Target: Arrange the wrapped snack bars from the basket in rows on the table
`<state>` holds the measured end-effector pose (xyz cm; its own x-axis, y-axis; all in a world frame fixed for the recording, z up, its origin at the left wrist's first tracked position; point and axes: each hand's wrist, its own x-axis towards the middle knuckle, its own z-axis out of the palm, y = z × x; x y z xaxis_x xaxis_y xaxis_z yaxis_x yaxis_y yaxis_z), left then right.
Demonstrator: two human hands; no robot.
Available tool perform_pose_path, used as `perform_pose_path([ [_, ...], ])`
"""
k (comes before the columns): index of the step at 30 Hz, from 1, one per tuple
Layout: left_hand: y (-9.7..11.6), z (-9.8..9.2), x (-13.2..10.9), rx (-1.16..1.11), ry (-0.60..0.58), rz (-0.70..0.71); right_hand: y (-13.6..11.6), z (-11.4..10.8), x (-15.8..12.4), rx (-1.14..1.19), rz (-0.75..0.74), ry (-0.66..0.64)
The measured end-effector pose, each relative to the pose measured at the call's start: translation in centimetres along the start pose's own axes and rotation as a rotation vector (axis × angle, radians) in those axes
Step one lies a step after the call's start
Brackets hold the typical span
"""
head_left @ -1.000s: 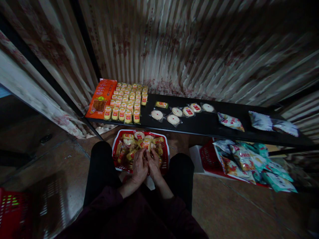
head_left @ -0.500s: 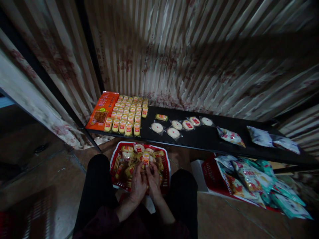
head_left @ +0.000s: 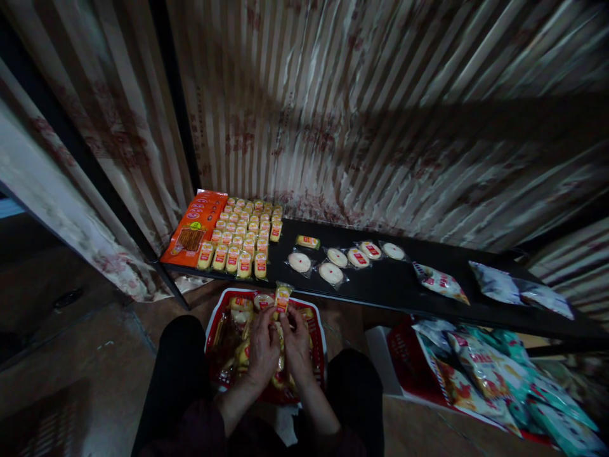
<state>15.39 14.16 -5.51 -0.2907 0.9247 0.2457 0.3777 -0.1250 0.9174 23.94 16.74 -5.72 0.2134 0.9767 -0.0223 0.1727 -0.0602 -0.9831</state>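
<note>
Before the black shelf (head_left: 380, 282) sits a red basket (head_left: 316, 333); over it the person's left hand (head_left: 264, 349) and right hand (head_left: 297, 347) pinch one wrapped cake (head_left: 282, 297) by its lower end (probably slick), so a loose grip could let it slip.

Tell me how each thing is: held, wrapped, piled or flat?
Yellow oblong wrapped cake: held by left hand and right hand.
Red plastic basket with white rim: holding wrapped snacks.
Orange rectangular plastic packet: lying flat.
Small yellow oblong cakes: wrapped, in rows.
Round white cakes: wrapped, lying flat.
Black flat shelf: partly covered.
Teal-and-white plastic bags: piled.
</note>
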Motion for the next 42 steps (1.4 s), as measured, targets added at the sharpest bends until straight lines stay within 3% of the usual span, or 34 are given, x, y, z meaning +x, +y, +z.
perform_pose_path([
  [6,1.2,0.4,4.0,0.001,0.027,0.001,-2.2,0.8,3.5,0.009,-0.028,-0.036],
  [18,1.9,2.6,11.3,-0.054,0.059,-0.046,-3.3,3.3,11.6,-0.104,-0.129,-0.032],
  [30,1.5,4.7,15.2,-0.061,0.057,-0.134,-5.4,3.9,15.5,-0.267,-0.164,-0.051],
  [42,0.5,6.6,18.7,-0.032,0.025,-0.18,-5.8,4.8,18.5,-0.301,-0.276,-0.081],
])
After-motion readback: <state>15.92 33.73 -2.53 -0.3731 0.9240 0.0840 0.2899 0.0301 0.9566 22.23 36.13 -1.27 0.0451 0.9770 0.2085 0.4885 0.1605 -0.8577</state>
